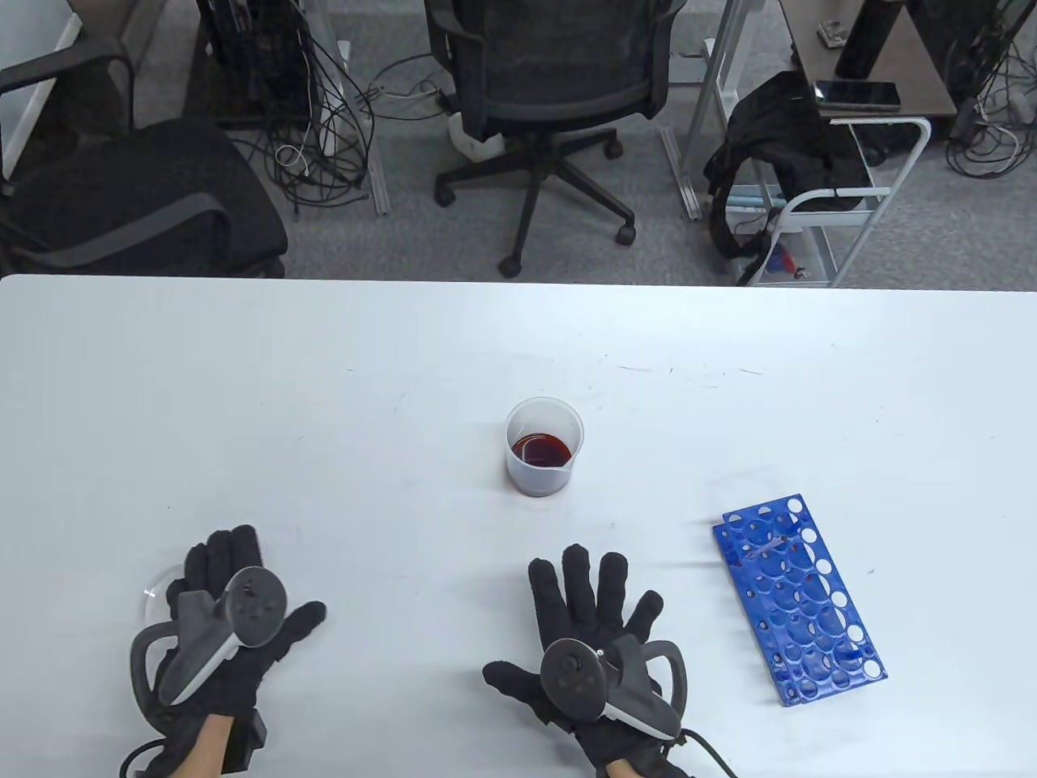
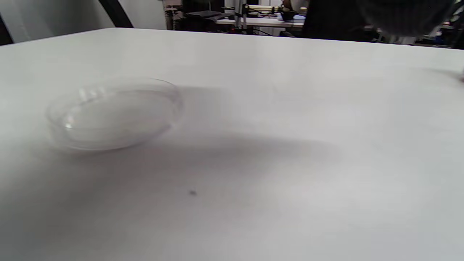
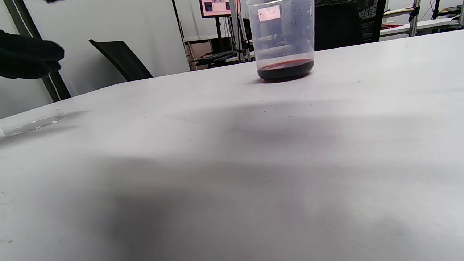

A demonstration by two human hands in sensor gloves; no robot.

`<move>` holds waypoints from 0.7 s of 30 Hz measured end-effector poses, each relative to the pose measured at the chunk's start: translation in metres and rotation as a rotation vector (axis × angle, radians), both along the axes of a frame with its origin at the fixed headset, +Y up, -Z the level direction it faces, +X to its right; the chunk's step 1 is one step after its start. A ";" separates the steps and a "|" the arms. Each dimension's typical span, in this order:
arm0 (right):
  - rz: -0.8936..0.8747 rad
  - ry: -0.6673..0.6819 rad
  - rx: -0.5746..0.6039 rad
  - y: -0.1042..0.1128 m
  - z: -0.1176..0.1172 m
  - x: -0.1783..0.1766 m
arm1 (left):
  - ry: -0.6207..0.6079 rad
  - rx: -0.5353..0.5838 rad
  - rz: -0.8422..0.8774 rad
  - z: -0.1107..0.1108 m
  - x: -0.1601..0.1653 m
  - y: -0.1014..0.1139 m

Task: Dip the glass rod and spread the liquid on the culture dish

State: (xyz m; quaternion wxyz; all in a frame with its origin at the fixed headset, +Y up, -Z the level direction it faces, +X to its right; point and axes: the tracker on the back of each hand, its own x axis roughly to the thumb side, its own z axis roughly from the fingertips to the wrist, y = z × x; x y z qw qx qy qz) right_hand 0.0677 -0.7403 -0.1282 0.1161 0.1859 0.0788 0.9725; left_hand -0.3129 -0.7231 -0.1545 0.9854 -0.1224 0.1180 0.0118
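A clear beaker [image 1: 544, 447] with dark red liquid stands mid-table; the right wrist view shows it too [image 3: 284, 40]. A clear culture dish [image 1: 155, 585] lies at the near left, partly hidden under my left hand [image 1: 231, 567]. In the left wrist view the dish [image 2: 114, 114] lies on the table with no finger on it. My left hand is spread and holds nothing. My right hand [image 1: 595, 587] lies flat with spread fingers, empty, in front of the beaker. A thin clear rod seems to lie across the blue rack [image 1: 798, 600] near its far end [image 1: 766, 549].
The blue test-tube rack lies flat at the near right of the white table [image 1: 364, 405]. Office chairs, cables and a cart stand beyond the far edge. In the right wrist view the dish [image 3: 32, 123] and my left hand [image 3: 25, 59] show at the left.
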 end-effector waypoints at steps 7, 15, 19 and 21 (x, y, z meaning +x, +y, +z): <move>-0.004 -0.009 -0.008 0.000 0.000 0.002 | 0.162 -0.074 -0.101 -0.010 -0.050 -0.018; -0.014 -0.018 -0.010 0.000 0.000 0.004 | 0.271 -0.226 -0.120 -0.016 -0.077 -0.042; -0.011 -0.019 -0.016 0.000 0.000 0.004 | 0.271 -0.206 -0.072 -0.016 -0.080 -0.045; -0.008 -0.020 -0.018 0.000 0.000 0.004 | 0.253 -0.202 -0.092 -0.017 -0.079 -0.045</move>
